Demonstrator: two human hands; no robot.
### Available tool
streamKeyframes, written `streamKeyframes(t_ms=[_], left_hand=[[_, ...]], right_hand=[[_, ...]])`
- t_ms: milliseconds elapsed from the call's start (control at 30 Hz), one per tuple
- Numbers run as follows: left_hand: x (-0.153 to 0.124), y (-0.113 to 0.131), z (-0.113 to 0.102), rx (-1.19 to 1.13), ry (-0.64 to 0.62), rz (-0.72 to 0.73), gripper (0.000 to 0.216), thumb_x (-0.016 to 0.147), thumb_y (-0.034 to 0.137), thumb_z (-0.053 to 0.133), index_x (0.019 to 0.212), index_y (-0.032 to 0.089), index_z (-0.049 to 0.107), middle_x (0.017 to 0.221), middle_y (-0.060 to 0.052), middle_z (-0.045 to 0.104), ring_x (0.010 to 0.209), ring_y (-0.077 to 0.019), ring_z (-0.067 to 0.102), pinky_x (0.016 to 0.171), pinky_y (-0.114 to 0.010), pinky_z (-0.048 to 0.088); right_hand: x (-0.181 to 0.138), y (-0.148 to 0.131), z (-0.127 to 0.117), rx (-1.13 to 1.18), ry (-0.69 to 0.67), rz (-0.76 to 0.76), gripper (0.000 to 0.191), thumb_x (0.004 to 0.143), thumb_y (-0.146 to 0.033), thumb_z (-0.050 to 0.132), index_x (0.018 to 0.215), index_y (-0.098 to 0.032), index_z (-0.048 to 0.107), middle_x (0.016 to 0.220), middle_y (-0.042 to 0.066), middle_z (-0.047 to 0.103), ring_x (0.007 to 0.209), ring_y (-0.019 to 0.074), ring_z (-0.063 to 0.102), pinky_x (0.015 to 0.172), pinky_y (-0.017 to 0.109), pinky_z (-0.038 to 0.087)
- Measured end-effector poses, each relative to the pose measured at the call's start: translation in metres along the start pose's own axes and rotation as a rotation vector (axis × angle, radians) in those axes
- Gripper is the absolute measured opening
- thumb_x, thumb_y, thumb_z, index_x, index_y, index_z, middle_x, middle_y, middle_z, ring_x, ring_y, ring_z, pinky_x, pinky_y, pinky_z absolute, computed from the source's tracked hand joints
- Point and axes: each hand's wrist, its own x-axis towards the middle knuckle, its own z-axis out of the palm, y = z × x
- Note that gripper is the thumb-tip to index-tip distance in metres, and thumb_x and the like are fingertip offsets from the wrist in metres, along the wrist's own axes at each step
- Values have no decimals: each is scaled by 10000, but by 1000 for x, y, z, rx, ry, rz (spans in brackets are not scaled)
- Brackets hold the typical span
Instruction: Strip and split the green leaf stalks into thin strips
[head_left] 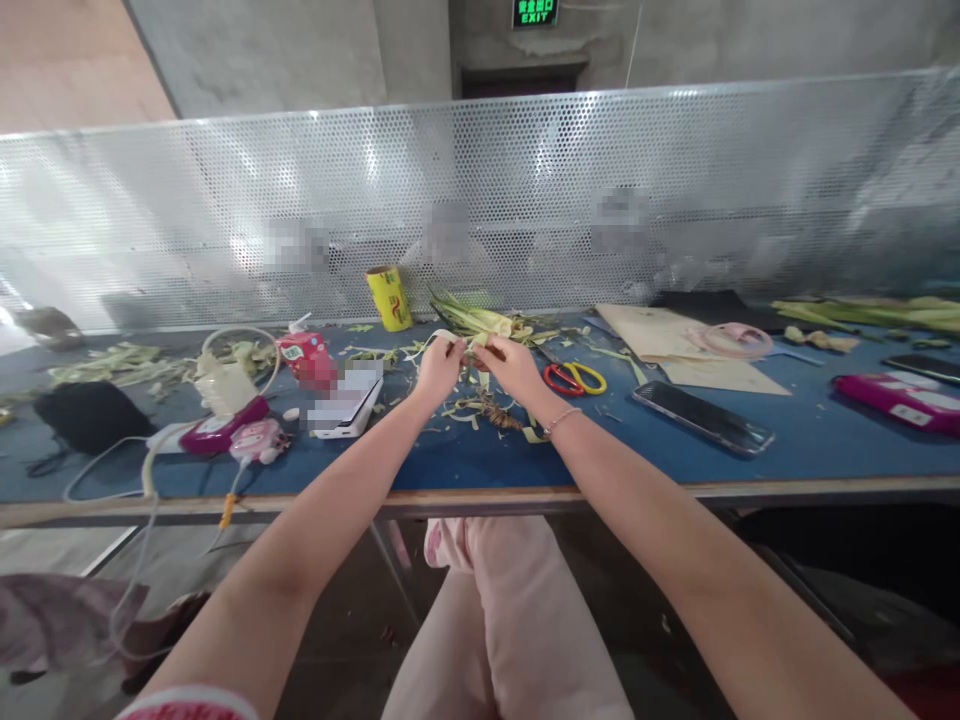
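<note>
**Pale leaf strip pinched between two hands**

Pale, dry-looking and thin, the leaf strip (452, 335) is held just above the blue surface (810, 440), in front of a bundle of green leaves (480, 318). The left hand (439, 368) and the right hand (512, 366) meet over it with fingertips almost touching, and each grip is closed on the strip. One loose end arcs back over the left hand.

The likely risk is tearing. With both grips so close together, a sharp or uneven pull could split the strip along its grain or snap it short. The trailing end might also catch in the scraps (480, 410) lying directly below. The scissors (574, 378) lie just beside the right hand and the phone (703, 418) is nearby, so a wide sweep of the forearm could knock either.
</note>
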Motion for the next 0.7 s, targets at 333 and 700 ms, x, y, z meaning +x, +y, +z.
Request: streamKeyframes(t_ms=[333,700], left_hand=[[-6,0,6,81,-114,97,239,814,184,597,581,183,546,525,8,482,507,-114,385,512,-231,254],[-8,6,7,-83,-33,28,240,814,202,606,604,185,492,562,17,479,497,-91,405,507,-219,303]], right_hand=[[3,-9,-4,-143,95,145,310,821,-245,503,522,-205,428,519,-8,495,550,148,501,577,278,383],[-1,-23,1,-193,136,28,338,882,-309,457,591,-220,308,537,-34,347,555,134,370,569,277,262]])
